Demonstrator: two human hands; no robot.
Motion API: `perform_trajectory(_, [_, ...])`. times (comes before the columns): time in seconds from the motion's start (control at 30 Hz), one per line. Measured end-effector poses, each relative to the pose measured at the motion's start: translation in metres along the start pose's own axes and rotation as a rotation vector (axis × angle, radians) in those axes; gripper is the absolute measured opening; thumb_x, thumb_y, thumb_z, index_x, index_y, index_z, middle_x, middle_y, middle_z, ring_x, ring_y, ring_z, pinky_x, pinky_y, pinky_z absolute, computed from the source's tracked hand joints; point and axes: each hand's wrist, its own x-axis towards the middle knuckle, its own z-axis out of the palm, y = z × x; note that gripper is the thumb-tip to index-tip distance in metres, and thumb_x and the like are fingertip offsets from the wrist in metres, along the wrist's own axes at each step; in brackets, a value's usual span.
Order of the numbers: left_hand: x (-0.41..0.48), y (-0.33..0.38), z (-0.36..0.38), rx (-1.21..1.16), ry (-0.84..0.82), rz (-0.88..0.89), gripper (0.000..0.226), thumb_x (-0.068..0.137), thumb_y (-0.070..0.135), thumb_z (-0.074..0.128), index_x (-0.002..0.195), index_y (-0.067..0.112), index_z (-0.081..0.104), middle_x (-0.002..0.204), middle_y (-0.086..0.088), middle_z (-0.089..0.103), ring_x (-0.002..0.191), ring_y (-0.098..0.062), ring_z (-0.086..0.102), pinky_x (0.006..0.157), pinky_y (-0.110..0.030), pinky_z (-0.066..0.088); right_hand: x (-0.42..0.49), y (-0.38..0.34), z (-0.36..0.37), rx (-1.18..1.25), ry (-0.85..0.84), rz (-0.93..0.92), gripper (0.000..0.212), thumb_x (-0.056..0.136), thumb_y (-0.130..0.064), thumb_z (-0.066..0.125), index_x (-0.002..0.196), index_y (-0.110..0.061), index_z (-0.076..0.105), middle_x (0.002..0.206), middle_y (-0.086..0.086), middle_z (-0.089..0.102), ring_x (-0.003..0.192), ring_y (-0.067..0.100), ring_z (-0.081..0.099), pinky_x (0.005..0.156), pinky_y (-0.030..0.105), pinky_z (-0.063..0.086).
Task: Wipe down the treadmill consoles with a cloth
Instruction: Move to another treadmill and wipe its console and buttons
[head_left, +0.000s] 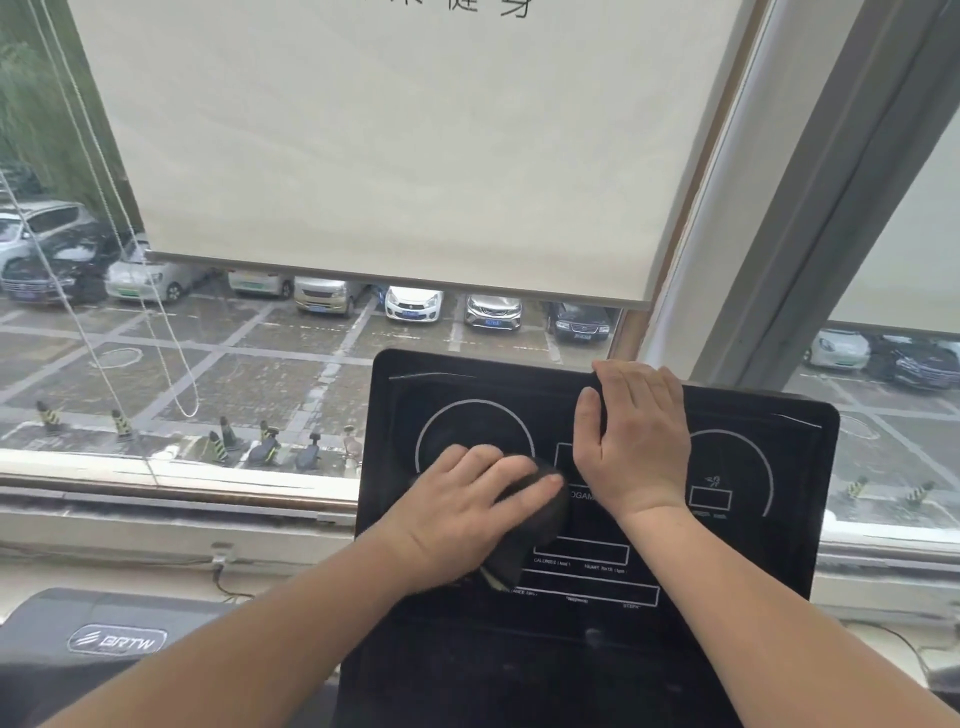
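Console (763, 551): black, at 6 o'clock in view; dark cloth (524, 545) lies on its face, roughly 9 o'clock from panel centre; left hand (462, 512) presses it down, fingers spread and near straight; right hand (641, 441) lies flat at 12 o'clock, fingertips at the top edge, holding nothing.

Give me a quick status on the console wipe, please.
Left hand presses dark cloth on console. Right hand rests flat near top edge. Nothing in the way.
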Motion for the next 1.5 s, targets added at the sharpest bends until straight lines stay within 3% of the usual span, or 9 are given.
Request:
perform_trajectory(0.1, [0.018, -0.036, -0.013, 0.053, 0.035, 0.004, 0.056, 0.095, 0.014, 0.058, 0.150, 0.018, 0.052, 0.134, -0.005, 0.059, 0.106, -0.032, 0.059, 0.082, -0.048, 0.050, 0.000, 0.000, 0.000, 0.012, 0.015, 0.003, 0.041, 0.102, -0.033, 0.043, 0.127, -0.010, 0.066, 0.123, 0.007, 0.069, 0.121, 0.028, 0.059, 0.123, 0.043, 0.026])
perform_trajectory(0.23, [0.030, -0.049, -0.014, 0.025, 0.214, -0.551, 0.072, 0.085, 0.017, 0.066, 0.153, 0.019, 0.042, 0.138, -0.009, 0.049, 0.115, -0.038, 0.049, 0.092, -0.051, 0.045, 0.000, -0.002, -0.001, 0.012, 0.010, 0.011, 0.041, 0.102, -0.032, 0.042, 0.127, -0.010, 0.066, 0.122, 0.005, 0.068, 0.121, 0.027, 0.058, 0.124, 0.041, 0.024])
perform_trajectory(0.3, [0.024, -0.027, -0.005, 0.008, 0.235, -0.626, 0.073, 0.084, 0.018, 0.065, 0.153, 0.018, 0.043, 0.138, -0.010, 0.048, 0.114, -0.037, 0.048, 0.091, -0.049, 0.042, 0.000, -0.002, -0.001, 0.012, 0.017, 0.008, 0.040, 0.102, -0.032, 0.043, 0.126, -0.010, 0.066, 0.121, 0.005, 0.069, 0.120, 0.027, 0.059, 0.123, 0.041, 0.025])
perform_trajectory(0.57, [-0.032, -0.023, -0.017, 0.002, -0.079, 0.062, 0.055, 0.094, 0.017, 0.061, 0.149, 0.022, 0.056, 0.136, -0.005, 0.062, 0.109, -0.029, 0.061, 0.085, -0.044, 0.052, 0.001, -0.003, 0.000, -0.001, 0.017, 0.023, 0.040, 0.102, -0.032, 0.043, 0.123, -0.008, 0.068, 0.119, 0.007, 0.070, 0.118, 0.029, 0.060, 0.122, 0.044, 0.028])
perform_trajectory(0.77, [-0.023, -0.061, -0.044, 0.030, 0.161, -0.616, 0.063, 0.083, 0.020, 0.070, 0.146, 0.024, 0.060, 0.131, -0.010, 0.057, 0.113, -0.037, 0.053, 0.091, -0.051, 0.045, 0.001, -0.005, -0.001, -0.024, -0.019, 0.053, 0.041, 0.102, -0.035, 0.040, 0.123, -0.011, 0.066, 0.120, 0.005, 0.069, 0.121, 0.028, 0.058, 0.125, 0.035, 0.016])
perform_trajectory(0.83, [-0.033, -0.043, -0.037, 0.017, 0.196, -0.698, 0.062, 0.079, 0.019, 0.076, 0.140, 0.024, 0.065, 0.123, -0.008, 0.059, 0.108, -0.035, 0.053, 0.087, -0.048, 0.041, 0.001, -0.006, -0.002, -0.019, -0.020, 0.056, 0.040, 0.102, -0.034, 0.042, 0.123, -0.011, 0.066, 0.121, 0.006, 0.069, 0.122, 0.028, 0.058, 0.126, 0.036, 0.015])
perform_trajectory(1.13, [-0.079, -0.019, -0.035, -0.060, -0.075, -0.130, 0.057, 0.078, 0.017, 0.070, 0.133, 0.029, 0.068, 0.112, 0.001, 0.067, 0.089, -0.028, 0.060, 0.078, -0.043, 0.044, 0.000, -0.011, -0.004, -0.011, -0.035, 0.086, 0.039, 0.102, -0.033, 0.042, 0.123, -0.011, 0.065, 0.122, 0.007, 0.067, 0.125, 0.028, 0.056, 0.128, 0.045, 0.018])
perform_trajectory(1.37, [-0.006, -0.045, -0.041, -0.110, 0.188, -0.773, 0.063, 0.082, 0.015, 0.077, 0.142, 0.023, 0.061, 0.112, -0.004, 0.058, 0.096, -0.031, 0.055, 0.080, -0.045, 0.049, 0.000, -0.007, -0.014, 0.060, -0.148, 0.079, 0.039, 0.103, -0.032, 0.042, 0.136, -0.019, 0.058, 0.139, -0.001, 0.060, 0.139, 0.020, 0.046, 0.130, 0.042, 0.012])
perform_trajectory(1.5, [-0.013, 0.006, -0.020, -0.158, 0.044, -0.433, 0.072, 0.075, 0.016, 0.079, 0.144, 0.022, 0.057, 0.107, -0.003, 0.060, 0.087, -0.029, 0.057, 0.070, -0.044, 0.053, 0.007, 0.016, -0.037, 0.118, -0.343, -0.023, 0.055, 0.104, -0.042, 0.029, 0.154, -0.026, 0.047, 0.161, -0.007, 0.043, 0.153, 0.011, 0.030, 0.130, 0.036, 0.010])
